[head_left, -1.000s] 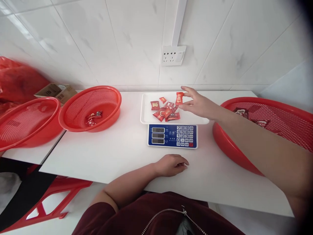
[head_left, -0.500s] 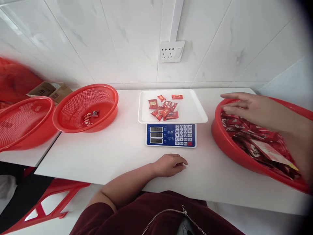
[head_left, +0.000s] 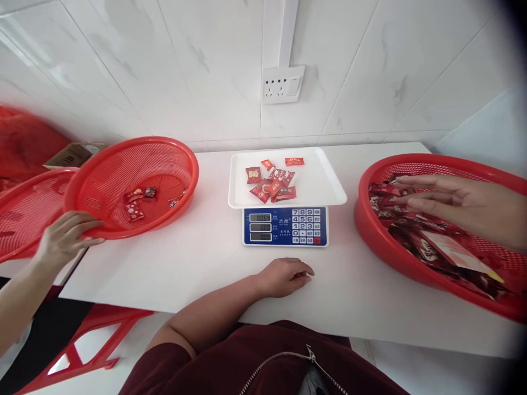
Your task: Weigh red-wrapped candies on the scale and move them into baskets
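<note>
My left hand (head_left: pixel 286 277) rests on the white table in front of the digital scale (head_left: pixel 286 226), loosely curled, with a gap between thumb and fingers and nothing held. Over the right-hand red basket (head_left: pixel 373 249), my right hand (head_left: pixel 457 204) hangs with fingers stretched out and nothing visible in them. Many red and dark wrapped packets (head_left: pixel 428 247) fill that basket, a pale flat packet (head_left: pixel 457 250) among them. On the scale's white tray (head_left: pixel 319 181) lie several small red candy packets (head_left: pixel 281 175). The scale's display is lit.
Another person's hand (head_left: pixel 68 236) grips the rim of a red basket (head_left: pixel 164 222) at left, which holds a few small packets (head_left: pixel 134 210). Beyond are another red basket (head_left: pixel 24 203), a cardboard box (head_left: pixel 69 155) and a red bag (head_left: pixel 24 137). A red stool (head_left: pixel 82 345) stands below.
Another person's hand has come in from the left and taken the left basket's rim; that basket has tilted and its packets shifted. My right hand has lowered slightly. My left hand stays put.
</note>
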A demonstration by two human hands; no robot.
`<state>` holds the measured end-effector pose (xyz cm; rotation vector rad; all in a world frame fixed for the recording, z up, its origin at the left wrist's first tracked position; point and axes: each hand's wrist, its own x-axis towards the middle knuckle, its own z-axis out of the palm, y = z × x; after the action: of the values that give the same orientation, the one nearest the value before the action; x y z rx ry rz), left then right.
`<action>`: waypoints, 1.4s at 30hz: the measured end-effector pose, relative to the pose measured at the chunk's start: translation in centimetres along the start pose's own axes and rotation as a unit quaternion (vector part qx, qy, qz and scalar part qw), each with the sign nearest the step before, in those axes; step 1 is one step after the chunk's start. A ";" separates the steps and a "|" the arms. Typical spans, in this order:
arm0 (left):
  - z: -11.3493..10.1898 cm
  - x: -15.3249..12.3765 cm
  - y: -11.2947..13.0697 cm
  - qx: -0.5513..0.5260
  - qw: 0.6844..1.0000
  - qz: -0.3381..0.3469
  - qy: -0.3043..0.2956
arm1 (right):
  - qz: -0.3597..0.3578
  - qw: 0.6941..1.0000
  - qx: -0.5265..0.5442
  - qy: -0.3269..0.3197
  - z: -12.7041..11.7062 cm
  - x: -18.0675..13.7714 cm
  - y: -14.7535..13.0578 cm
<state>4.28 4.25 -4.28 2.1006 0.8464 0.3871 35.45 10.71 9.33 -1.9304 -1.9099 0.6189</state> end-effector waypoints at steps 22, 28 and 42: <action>0.2 0.0 0.1 0.023 0.999 -0.007 0.036 | -0.224 0.954 -0.195 -0.041 8.8 13.6 -9.3; 0.0 -0.2 0.3 0.023 0.999 0.000 0.032 | -0.235 0.945 -0.228 -0.007 11.0 17.2 -10.2; 0.1 -0.1 -0.3 0.015 1.000 0.025 0.002 | -0.188 0.958 -0.186 0.107 4.3 13.0 -3.3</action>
<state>4.21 4.25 -4.56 2.1522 0.8074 0.4091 30.27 23.51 6.70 -1.6707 -2.2814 -0.0639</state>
